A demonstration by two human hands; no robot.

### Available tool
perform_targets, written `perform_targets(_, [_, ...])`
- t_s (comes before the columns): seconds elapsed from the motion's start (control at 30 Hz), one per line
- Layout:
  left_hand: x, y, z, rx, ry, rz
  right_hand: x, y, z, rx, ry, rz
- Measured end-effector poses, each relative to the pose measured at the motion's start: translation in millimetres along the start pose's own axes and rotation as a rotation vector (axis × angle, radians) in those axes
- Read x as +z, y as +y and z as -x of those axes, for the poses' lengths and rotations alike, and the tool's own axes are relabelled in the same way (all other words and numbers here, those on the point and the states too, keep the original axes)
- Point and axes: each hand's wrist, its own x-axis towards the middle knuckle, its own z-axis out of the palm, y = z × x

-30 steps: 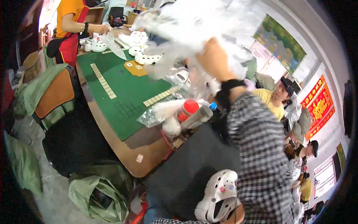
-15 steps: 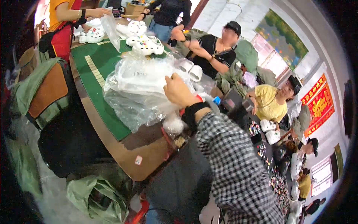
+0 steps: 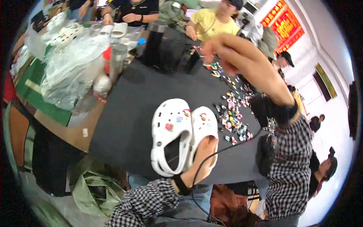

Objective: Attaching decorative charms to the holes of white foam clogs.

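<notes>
A pair of white clogs stands on the black tabletop (image 3: 121, 121) in front of me. Several colourful shoe charms decorate the left clog (image 3: 160, 121); a few sit on the toe of the right clog (image 3: 203, 117). My left hand (image 3: 202, 157) reaches into the right clog's foot opening and holds it, its fingertips hidden under the upper. Raised above the table's far right part, my right hand (image 3: 238, 56) is blurred, fingers bent and apart, with nothing visible in it. Below it spreads a pile of small colourful charms (image 3: 234, 113).
A black cable (image 3: 223, 151) crosses the right clog's heel. Dark containers (image 3: 155, 45) and a clear bottle (image 3: 119, 58) stand at the back. Left, a green-topped table (image 3: 22, 96) bears clear plastic bags (image 3: 72, 68) and more clogs (image 3: 66, 34). Co-workers (image 3: 213, 22) sit across.
The view has swung right and down to the black table. My right hand has left the plastic bag and is over the charms. My left hand and the clog pair have come into view.
</notes>
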Motion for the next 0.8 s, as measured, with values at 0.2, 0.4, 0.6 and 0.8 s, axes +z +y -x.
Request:
perform_targets(0.2, [9,19,8,-0.346,0.183,0.652,-39,22,173,0.326,0.358,0.168])
perform_targets(0.4, [14,36,9,-0.361,0.267,0.615,-18,59,238,0.423,0.510,-0.207])
perform_targets(0.6, [11,30,-4,-0.444,0.259,0.467,65,147,206,0.301,0.274,-0.793])
perform_targets(0.8, [13,22,-10,-0.302,0.189,0.510,117,192,155,0.124,0.353,-0.620])
